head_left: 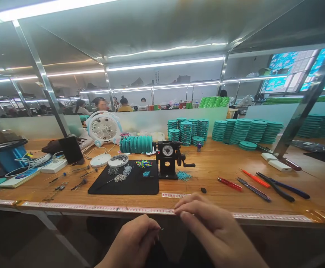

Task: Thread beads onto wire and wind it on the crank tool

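Observation:
My left hand (134, 240) is in front of the table edge, thumb and forefinger pinched together. A tiny shiny bit pokes out at its fingertips, too small to name. My right hand (213, 227) is just over the table's front edge, with thumb and fingertips closed. Whatever it holds is too fine to make out. Beyond the hands lies a black mat (140, 186) with silver beads (120, 178), multicoloured beads (144, 163) and small blue pieces (146, 174). Behind it stands a black hand-crank winder (166, 163) carrying a row of teal spools (136, 144).
A measuring tape (95, 207) runs along the table edge. To the right lie a red screwdriver (229, 184), tweezers (253, 189), an orange-handled tool (254, 178) and pliers (282, 186). Stacked teal spools (243, 130), a fan (104, 128) and a phone (71, 149) stand farther back.

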Demonstrator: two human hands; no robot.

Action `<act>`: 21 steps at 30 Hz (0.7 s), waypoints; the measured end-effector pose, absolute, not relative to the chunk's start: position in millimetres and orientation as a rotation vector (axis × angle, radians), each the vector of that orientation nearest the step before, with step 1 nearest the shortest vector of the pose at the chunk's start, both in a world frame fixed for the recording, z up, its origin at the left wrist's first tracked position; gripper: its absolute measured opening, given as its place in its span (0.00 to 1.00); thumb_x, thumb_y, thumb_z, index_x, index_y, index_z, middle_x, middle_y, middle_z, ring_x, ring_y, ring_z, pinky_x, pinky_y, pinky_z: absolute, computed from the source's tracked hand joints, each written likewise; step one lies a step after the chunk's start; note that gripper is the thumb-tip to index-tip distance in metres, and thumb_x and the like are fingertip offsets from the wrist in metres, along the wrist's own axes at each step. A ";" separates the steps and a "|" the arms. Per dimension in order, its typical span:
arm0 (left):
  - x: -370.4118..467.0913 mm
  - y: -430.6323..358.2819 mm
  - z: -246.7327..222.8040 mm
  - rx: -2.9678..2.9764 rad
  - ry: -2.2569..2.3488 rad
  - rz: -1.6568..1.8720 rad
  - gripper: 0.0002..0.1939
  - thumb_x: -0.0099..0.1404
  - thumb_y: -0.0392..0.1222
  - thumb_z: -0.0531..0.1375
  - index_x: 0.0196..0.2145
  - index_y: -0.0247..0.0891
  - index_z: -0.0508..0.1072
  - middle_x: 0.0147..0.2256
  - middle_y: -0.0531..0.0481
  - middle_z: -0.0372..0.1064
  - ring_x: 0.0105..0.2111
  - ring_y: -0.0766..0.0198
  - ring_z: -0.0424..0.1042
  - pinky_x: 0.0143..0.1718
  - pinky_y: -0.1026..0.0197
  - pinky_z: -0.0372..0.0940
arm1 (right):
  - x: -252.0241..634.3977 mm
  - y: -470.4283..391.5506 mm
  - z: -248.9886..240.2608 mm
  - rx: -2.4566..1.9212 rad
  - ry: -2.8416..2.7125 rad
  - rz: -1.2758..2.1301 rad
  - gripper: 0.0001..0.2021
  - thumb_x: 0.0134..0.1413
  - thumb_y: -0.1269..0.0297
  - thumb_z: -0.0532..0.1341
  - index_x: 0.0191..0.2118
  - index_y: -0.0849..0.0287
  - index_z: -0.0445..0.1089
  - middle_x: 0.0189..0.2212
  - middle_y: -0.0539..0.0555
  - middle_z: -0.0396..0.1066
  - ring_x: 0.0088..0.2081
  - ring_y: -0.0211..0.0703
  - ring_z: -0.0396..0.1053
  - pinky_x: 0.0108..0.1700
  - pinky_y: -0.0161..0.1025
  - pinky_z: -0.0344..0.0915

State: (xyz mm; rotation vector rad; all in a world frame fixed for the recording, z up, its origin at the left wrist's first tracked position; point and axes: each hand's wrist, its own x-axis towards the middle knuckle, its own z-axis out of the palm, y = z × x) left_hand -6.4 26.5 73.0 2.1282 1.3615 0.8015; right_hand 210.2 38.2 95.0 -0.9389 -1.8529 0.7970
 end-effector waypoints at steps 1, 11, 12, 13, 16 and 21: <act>-7.2 26.5 71.1 2.264 1.346 0.793 0.11 0.67 0.38 0.50 0.31 0.37 0.71 0.28 0.48 0.71 0.28 0.66 0.69 0.31 0.67 0.62 | 202.3 43.1 92.5 -0.947 -1.845 0.957 0.11 0.58 0.57 0.56 0.31 0.56 0.71 0.30 0.53 0.72 0.33 0.42 0.69 0.36 0.36 0.67; -7.0 28.9 55.8 2.661 1.157 0.878 0.10 0.64 0.32 0.50 0.31 0.36 0.69 0.27 0.47 0.69 0.26 0.66 0.68 0.25 0.69 0.62 | 171.8 50.3 44.4 -0.901 -1.410 1.911 0.19 0.47 0.49 0.62 0.25 0.61 0.61 0.15 0.46 0.64 0.13 0.27 0.56 0.15 0.26 0.49; -6.1 28.7 56.5 2.580 1.169 0.882 0.10 0.65 0.32 0.49 0.31 0.36 0.69 0.27 0.47 0.69 0.26 0.66 0.68 0.26 0.69 0.62 | 171.1 50.1 43.8 -0.895 -1.390 1.920 0.18 0.46 0.50 0.62 0.24 0.61 0.61 0.15 0.46 0.63 0.13 0.27 0.55 0.15 0.26 0.48; -5.2 28.1 57.6 2.465 1.188 0.876 0.10 0.65 0.33 0.49 0.31 0.36 0.69 0.27 0.47 0.70 0.26 0.67 0.68 0.27 0.68 0.62 | 170.4 49.8 43.1 -0.890 -1.374 1.922 0.17 0.46 0.51 0.62 0.25 0.61 0.61 0.15 0.46 0.63 0.13 0.26 0.54 0.15 0.26 0.47; -2.7 25.5 60.6 2.024 1.227 0.828 0.08 0.65 0.37 0.51 0.32 0.36 0.69 0.28 0.48 0.70 0.28 0.66 0.68 0.31 0.66 0.63 | 169.0 48.9 38.7 -0.864 -1.346 1.903 0.16 0.47 0.52 0.62 0.25 0.62 0.62 0.15 0.46 0.63 0.13 0.27 0.54 0.16 0.27 0.47; -2.7 24.9 51.6 1.740 1.178 0.828 0.12 0.64 0.48 0.52 0.32 0.37 0.65 0.27 0.51 0.66 0.27 0.66 0.63 0.30 0.64 0.60 | 167.4 49.5 30.9 -0.861 -1.350 1.893 0.17 0.43 0.51 0.62 0.25 0.61 0.62 0.16 0.47 0.63 0.17 0.30 0.56 0.20 0.30 0.51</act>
